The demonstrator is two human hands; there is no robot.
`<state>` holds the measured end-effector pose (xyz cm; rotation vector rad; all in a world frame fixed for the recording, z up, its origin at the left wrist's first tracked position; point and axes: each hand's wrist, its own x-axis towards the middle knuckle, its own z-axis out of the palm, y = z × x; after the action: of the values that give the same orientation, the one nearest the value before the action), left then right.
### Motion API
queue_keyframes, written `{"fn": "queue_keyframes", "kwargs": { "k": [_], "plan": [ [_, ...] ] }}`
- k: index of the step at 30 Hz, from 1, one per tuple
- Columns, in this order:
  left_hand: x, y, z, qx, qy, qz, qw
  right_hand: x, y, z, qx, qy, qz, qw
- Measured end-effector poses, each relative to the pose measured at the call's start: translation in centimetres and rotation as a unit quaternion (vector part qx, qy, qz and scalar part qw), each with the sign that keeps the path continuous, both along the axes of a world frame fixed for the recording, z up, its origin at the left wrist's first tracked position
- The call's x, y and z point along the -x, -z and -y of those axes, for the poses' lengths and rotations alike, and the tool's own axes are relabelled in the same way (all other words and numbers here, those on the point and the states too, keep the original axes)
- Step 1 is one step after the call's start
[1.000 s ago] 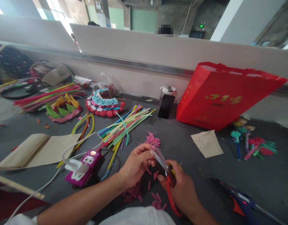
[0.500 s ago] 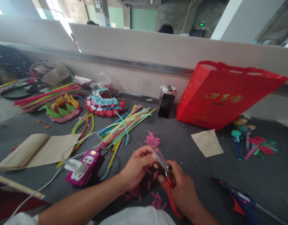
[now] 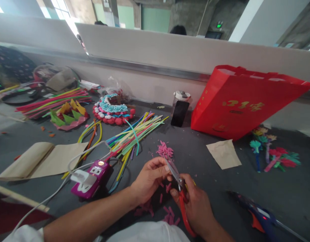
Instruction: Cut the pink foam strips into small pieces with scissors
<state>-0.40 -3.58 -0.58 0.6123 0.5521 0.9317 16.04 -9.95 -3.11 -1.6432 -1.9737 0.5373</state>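
Right hand [image 3: 195,201]: closed round the red handles of the scissors [image 3: 180,182], blades angled up and to the left, tips by the left fingertips. Left hand [image 3: 149,178]: thumb and fingers pinched together at the blades; whether a small piece is between them cannot be told. Scissors held over the bench [image 3: 195,148], in front of the person.

Pink snippets [image 3: 165,150]: small heap on the bench, just beyond the left hand. Longer pink strips [image 3: 170,216] lie loose nearer the person, some partly hidden below the left hand.

Left of the hands: purple power strip [image 3: 90,181] with white plug inserted; behind it, a bundle of coloured sticks [image 3: 138,134]. Right: glue gun [image 3: 262,213], red light showing; brown paper piece [image 3: 224,154] lying flat. Rear: phone [image 3: 180,114] upright before a bottle [image 3: 182,95], red bag [image 3: 235,104] beside them.
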Motion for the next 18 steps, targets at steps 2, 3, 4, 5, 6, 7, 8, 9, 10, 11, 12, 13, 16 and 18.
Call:
{"fn": "queue_keyframes", "kwargs": {
  "k": [2, 3, 4, 5, 6, 7, 8, 9, 10, 11, 12, 13, 16, 18],
  "plan": [
    [-0.03, 0.02, 0.02, -0.003, 0.005, -0.004, 1.0, 0.01, -0.12, -0.04, -0.002, 0.0, 0.011, 1.0],
    [-0.06, 0.03, 0.03, -0.004, 0.006, -0.006, 1.0, 0.0, -0.19, -0.04, 0.0, 0.0, 0.014, 1.0],
    [-0.08, 0.05, 0.05, -0.004, 0.007, -0.007, 1.0, -0.02, -0.26, -0.03, 0.003, -0.001, 0.015, 1.0],
    [-0.11, 0.08, 0.07, -0.004, 0.008, -0.008, 1.0, -0.04, -0.31, -0.01, 0.006, -0.001, 0.014, 1.0],
    [-0.13, 0.11, 0.09, -0.004, 0.008, -0.007, 1.0, -0.06, -0.35, 0.02, 0.01, -0.004, 0.01, 1.0],
    [-0.15, 0.13, 0.11, -0.005, 0.008, -0.006, 1.0, -0.08, -0.37, 0.06, 0.013, -0.007, 0.004, 1.0],
    [-0.17, 0.16, 0.13, -0.006, 0.009, -0.004, 1.0, -0.1, -0.36, 0.11, 0.016, -0.009, -0.004, 1.0],
    [-0.19, 0.18, 0.15, -0.007, 0.011, -0.002, 1.0, -0.1, -0.33, 0.16, 0.019, -0.01, -0.013, 1.0],
    [-0.2, 0.19, 0.18, -0.008, 0.014, -0.001, 1.0, -0.1, -0.27, 0.21, 0.022, -0.01, -0.023, 0.999],
    [-0.21, 0.2, 0.2, -0.009, 0.015, 0.0, 1.0, -0.09, -0.21, 0.25, 0.026, -0.011, -0.032, 0.999],
    [-0.21, 0.2, 0.21, -0.009, 0.016, -0.001, 1.0, -0.07, -0.14, 0.27, 0.029, -0.012, -0.04, 0.999],
    [-0.21, 0.2, 0.22, -0.008, 0.016, -0.002, 1.0, -0.05, -0.06, 0.27, 0.03, -0.012, -0.045, 0.998],
    [-0.17, 0.16, 0.14, -0.008, 0.012, -0.008, 1.0, -0.02, 0.08, 0.13, 0.033, -0.01, -0.056, 0.998],
    [-0.12, 0.11, -0.01, -0.006, 0.006, -0.01, 1.0, -0.05, 0.06, -0.08, 0.04, 0.008, -0.073, 0.997]
  ]
}}
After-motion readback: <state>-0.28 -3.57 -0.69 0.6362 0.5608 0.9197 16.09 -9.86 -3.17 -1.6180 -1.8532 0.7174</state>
